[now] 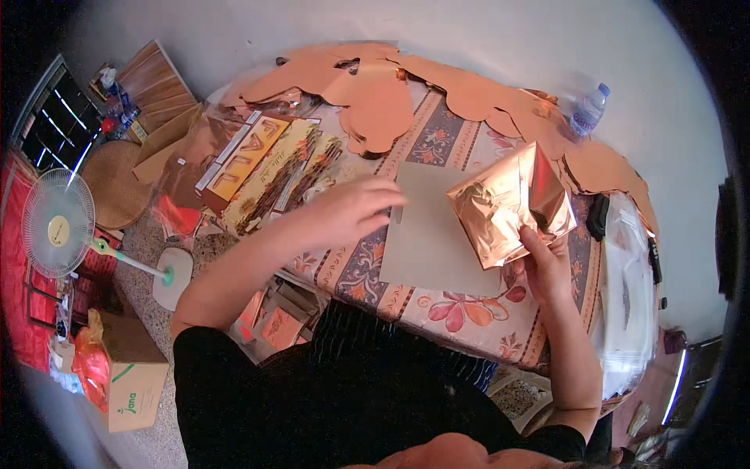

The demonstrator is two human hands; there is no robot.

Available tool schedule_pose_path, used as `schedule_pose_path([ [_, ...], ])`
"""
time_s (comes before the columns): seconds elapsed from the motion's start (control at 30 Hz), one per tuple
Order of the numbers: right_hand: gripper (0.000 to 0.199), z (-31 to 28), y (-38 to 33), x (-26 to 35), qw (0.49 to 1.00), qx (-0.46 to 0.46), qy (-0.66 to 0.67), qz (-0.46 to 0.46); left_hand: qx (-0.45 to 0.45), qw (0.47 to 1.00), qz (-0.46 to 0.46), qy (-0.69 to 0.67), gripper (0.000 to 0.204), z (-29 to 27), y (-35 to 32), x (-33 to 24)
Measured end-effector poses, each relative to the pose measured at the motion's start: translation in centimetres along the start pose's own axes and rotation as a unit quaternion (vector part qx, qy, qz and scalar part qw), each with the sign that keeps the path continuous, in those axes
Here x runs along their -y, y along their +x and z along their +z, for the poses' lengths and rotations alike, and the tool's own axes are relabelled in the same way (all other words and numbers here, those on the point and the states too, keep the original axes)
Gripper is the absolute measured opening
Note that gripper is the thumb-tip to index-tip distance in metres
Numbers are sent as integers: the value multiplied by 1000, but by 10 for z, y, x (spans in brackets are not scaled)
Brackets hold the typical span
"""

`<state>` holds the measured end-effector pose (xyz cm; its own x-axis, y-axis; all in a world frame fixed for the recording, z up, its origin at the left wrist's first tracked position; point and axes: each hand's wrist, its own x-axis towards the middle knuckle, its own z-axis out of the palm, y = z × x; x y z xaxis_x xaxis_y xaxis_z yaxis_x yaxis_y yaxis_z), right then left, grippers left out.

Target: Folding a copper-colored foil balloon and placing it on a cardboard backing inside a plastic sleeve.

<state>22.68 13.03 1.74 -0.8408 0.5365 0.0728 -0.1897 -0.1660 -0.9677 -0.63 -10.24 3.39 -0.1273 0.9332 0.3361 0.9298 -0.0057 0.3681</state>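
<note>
The right hand (548,266) pinches a shiny copper foil packet (496,205) by its near edge, over the right side of a pale sheet (433,246) on the worktop (476,314); the left hand (351,208), loosely spread, hangs by the sheet's left edge.

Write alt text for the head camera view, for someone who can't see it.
A person's right hand holds folded copper-coloured foil above a floral-patterned tablecloth, while the left hand is at the left edge of a pale flat sheet. Scalloped copper-coloured cutouts lie along the tablecloth's far side, near a blue-capped plastic bottle.
</note>
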Motion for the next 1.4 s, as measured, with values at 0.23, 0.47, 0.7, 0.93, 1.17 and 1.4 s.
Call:
schedule_pose_path([
  [0.23, 13, -7, -1, -8, 989, -16, -89, 115, -4, 991, 122, 57, 17, 13, 2, 8],
  [0.47, 20, 3, -3, -4, 978, -8, -173, 113, -17, 986, 117, 115, 11, 16, -7, 15],
  [0.7, 19, 2, -2, -8, 985, -9, -144, 97, 103, 995, -5, -6, 10, -16, -24, -14],
  [0.93, 16, 5, -5, -4, 984, -13, -141, 111, 47, 995, -84, 1, 8, -51, -51, -5],
  [1.17, 29, 5, -4, -4, 985, -6, -142, 100, -52, 941, -71, 327, 9, -47, -59, 9],
  [1.4, 28, 1, -4, -10, 987, 2, -139, 84, -12, 952, -109, 286, 11, -44, -55, 24],
])
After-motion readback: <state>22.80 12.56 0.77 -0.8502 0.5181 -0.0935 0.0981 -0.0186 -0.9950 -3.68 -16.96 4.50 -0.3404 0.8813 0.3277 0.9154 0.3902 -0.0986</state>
